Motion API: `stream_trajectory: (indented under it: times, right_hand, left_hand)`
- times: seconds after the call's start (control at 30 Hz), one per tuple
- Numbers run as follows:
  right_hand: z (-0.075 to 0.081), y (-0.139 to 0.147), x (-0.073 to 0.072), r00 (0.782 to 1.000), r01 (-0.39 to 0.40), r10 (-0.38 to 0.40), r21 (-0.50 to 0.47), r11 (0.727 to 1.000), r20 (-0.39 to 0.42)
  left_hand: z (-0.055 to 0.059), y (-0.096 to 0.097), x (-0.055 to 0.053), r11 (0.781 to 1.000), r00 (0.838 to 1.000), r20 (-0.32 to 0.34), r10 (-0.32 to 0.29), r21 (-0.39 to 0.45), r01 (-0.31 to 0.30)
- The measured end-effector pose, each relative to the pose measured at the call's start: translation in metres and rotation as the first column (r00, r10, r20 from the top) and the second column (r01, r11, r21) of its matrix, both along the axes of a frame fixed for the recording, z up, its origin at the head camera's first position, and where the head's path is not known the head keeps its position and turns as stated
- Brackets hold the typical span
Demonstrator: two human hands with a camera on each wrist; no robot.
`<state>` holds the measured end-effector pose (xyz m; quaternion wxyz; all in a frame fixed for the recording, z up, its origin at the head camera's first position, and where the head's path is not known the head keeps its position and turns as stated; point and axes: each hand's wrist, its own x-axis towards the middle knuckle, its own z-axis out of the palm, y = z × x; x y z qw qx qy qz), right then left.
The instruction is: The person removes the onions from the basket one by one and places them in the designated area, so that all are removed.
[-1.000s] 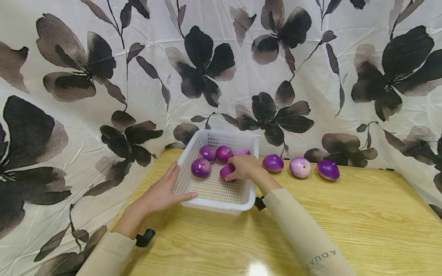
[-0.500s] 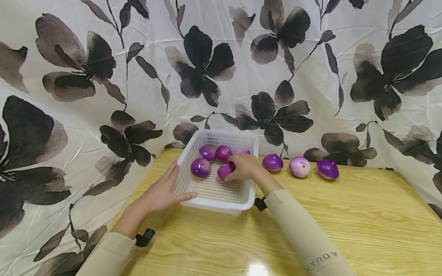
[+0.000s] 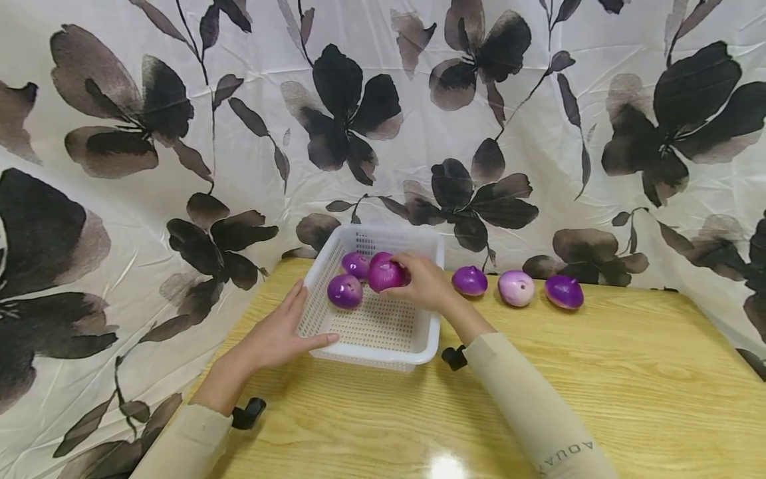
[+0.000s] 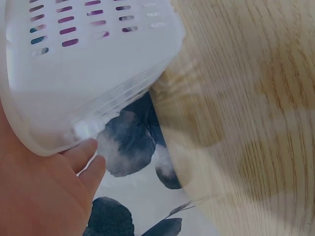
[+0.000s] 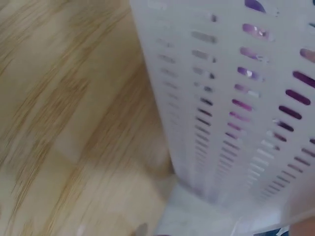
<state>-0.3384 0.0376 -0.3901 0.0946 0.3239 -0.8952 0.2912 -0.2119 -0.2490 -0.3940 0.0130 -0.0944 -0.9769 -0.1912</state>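
Note:
In the head view, a white plastic basket (image 3: 426,346) with slotted walls stands on the table and holds several purple onions. My right hand (image 3: 419,283) reaches inside and grips a magenta onion (image 3: 383,273) between thumb and fingers. To its left lie a purple onion (image 3: 356,265) and a second one (image 3: 344,291) nearer me. My right hand covers the back right part of the inside. My left hand (image 3: 281,332) rests on the left near corner, its fingers straight along the outer side and its thumb over the front rim. In the left wrist view, fingertips touch the basket (image 4: 93,73).
Right of the basket, a purple onion (image 3: 469,281), a pale one (image 3: 516,288) and a dark purple one (image 3: 564,291) lie in a row on the wooden table (image 3: 538,372). Behind the table hangs a floral cloth (image 3: 383,193).
My right hand has moved the magenta onion up and away from me, in front of the place where another magenta onion showed. My left hand stays at the basket corner.

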Motion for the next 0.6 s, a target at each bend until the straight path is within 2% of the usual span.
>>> stream_trajectory:
  times: [0.1, 0.3, 0.6]
  right_hand:
    - [0.001, 0.005, 0.002, 0.999, -0.010, 0.008, -0.046, 0.999, -0.050]
    - [0.002, 0.014, 0.011, 0.992, -0.043, 0.036, -0.049, 0.998, -0.122]
    - [0.016, 0.022, 0.028, 0.980, -0.067, 0.050, -0.084, 0.994, -0.192]
  left_hand:
    - [-0.001, 0.001, -0.002, 1.000, 1.000, -0.007, -0.009, 0.002, 0.009]
    - [-0.001, 0.002, -0.001, 1.000, 1.000, -0.003, -0.019, 0.005, 0.019]
    - [0.001, -0.001, 0.001, 1.000, 1.000, -0.011, -0.009, -0.006, 0.009]
